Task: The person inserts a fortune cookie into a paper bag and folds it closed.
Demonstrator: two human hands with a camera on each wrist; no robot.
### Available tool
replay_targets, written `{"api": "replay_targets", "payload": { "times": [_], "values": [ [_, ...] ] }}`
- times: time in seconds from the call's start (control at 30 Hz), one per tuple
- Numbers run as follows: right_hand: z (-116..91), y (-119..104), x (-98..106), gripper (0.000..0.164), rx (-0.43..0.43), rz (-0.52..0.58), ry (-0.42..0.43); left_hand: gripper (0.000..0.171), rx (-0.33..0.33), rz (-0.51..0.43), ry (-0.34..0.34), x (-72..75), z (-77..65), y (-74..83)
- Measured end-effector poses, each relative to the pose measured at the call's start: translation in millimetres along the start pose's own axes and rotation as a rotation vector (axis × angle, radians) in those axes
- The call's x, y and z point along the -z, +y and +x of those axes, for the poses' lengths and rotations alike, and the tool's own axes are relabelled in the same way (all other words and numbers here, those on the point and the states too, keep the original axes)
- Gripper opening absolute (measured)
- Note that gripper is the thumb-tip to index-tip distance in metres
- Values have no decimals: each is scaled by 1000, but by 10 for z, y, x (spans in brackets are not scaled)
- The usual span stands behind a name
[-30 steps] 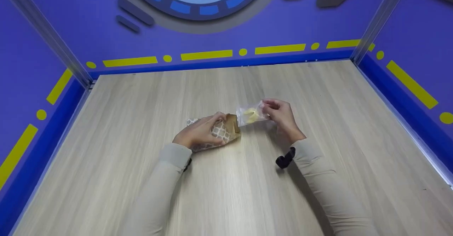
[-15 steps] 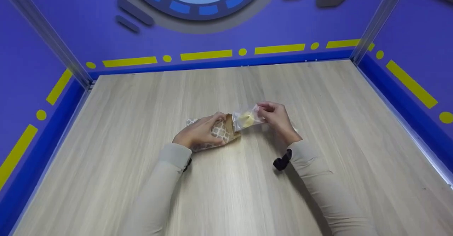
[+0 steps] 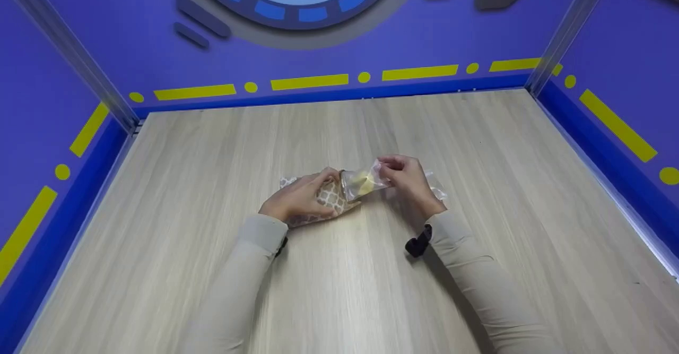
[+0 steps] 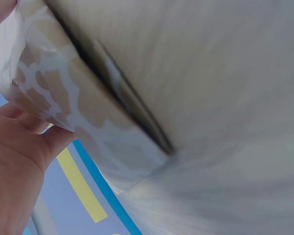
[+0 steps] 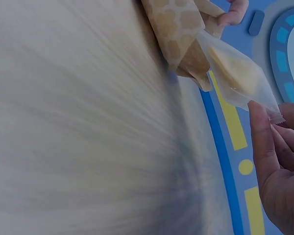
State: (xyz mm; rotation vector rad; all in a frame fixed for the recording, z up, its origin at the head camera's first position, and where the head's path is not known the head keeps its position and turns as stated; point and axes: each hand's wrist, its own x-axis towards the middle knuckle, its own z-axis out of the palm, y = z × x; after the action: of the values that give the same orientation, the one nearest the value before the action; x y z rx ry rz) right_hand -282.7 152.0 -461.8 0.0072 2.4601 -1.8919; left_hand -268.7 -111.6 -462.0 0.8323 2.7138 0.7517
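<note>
A paper bag with a tan-and-white lattice pattern lies on its side at mid-table, mouth facing right. My left hand holds it between thumb and fingers; in the left wrist view the bag hides part of that hand. A clear plastic packet has its left end at the bag's mouth, and whether it reaches inside is hard to tell. My right hand pinches the packet's crimped right end. In the right wrist view a pale yellow folded piece shows inside the packet.
Another clear plastic wrapper or packet lies just right of my right hand, partly hidden by it. The wood-grain table is bounded by purple-blue walls at the back and sides.
My right hand has moved left with the packet, bringing its end up to the bag's mouth. More of the wrapper behind that hand now shows. My left hand and the bag stay put.
</note>
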Motion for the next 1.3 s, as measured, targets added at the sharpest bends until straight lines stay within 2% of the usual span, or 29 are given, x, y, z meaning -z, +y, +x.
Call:
{"api": "replay_targets", "payload": {
  "times": [0.37, 0.53, 0.8, 1.07, 1.3],
  "values": [
    [-14, 14, -72, 30, 3, -3, -27, 68, 10, 8, 2, -5, 6, -3],
    [-14, 14, -117, 31, -26, 24, -51, 67, -1, 7, 3, -3, 6, -8],
    [-27, 10, -177, 32, -10, -27, -93, 66, 9, 4, -2, -14, 8, -1],
    [-37, 53, -263, 29, -52, 22, -129, 68, 10, 3, -1, -17, 1, -1],
    [-44, 60, -308, 26, -45, 28, -185, 68, 14, -4, -3, -1, 10, 2]
  ]
}}
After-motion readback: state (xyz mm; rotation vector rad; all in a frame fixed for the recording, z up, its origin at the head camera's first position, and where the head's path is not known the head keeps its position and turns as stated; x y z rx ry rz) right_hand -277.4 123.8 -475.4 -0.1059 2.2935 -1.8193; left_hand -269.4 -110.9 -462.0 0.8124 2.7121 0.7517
